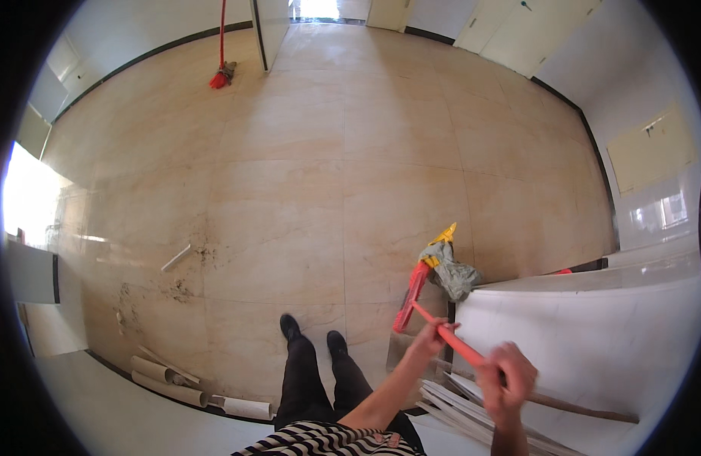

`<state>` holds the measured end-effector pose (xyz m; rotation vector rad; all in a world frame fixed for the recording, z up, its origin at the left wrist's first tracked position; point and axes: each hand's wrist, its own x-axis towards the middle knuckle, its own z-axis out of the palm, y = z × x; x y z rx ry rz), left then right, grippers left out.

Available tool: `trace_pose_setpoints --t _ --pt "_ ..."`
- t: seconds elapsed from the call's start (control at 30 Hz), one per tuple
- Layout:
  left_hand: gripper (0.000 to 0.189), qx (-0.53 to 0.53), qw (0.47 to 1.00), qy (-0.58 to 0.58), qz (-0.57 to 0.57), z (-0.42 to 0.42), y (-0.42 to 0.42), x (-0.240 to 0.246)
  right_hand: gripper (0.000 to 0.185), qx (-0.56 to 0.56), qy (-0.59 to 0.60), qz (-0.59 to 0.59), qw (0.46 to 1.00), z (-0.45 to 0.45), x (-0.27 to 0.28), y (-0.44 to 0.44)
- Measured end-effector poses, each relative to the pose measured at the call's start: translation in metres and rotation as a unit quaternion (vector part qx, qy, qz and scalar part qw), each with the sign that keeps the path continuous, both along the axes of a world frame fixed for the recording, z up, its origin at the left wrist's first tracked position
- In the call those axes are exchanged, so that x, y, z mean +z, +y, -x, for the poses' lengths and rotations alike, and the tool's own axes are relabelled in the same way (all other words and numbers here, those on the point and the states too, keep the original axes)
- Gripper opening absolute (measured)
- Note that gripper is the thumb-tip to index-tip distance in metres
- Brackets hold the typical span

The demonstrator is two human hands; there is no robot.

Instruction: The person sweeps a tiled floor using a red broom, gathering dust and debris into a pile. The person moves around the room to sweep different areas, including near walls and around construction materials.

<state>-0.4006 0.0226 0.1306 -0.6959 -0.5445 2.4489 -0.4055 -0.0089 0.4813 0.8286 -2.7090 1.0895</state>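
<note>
Both hands are on the red handle [461, 343] of a push broom, to the right of my legs. My left hand [433, 337] grips it low down, and my right hand [507, 379], slightly blurred, closes round its upper part. The broom's red head with bristles [412, 296] rests on the tiled floor. A crumpled grey plastic bag [454, 272] and a yellow piece of packaging [443, 235] lie against the head's far end, beside the corner of a white wall.
White strips [459, 407] and a wooden pole [581, 407] lie at lower right. Dirt [179, 290], a white strip [175, 257] and pipe pieces [168, 389] are on the left floor. A red-handled mop or broom [220, 77] stands near a door [269, 34].
</note>
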Motion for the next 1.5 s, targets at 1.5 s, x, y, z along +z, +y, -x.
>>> trace_pose_setpoints --t 1.5 --pt "0.013 0.16 0.893 -0.145 0.395 0.359 -0.26 0.025 0.039 -0.061 -0.29 0.505 0.81 0.404 -0.074 -0.057"
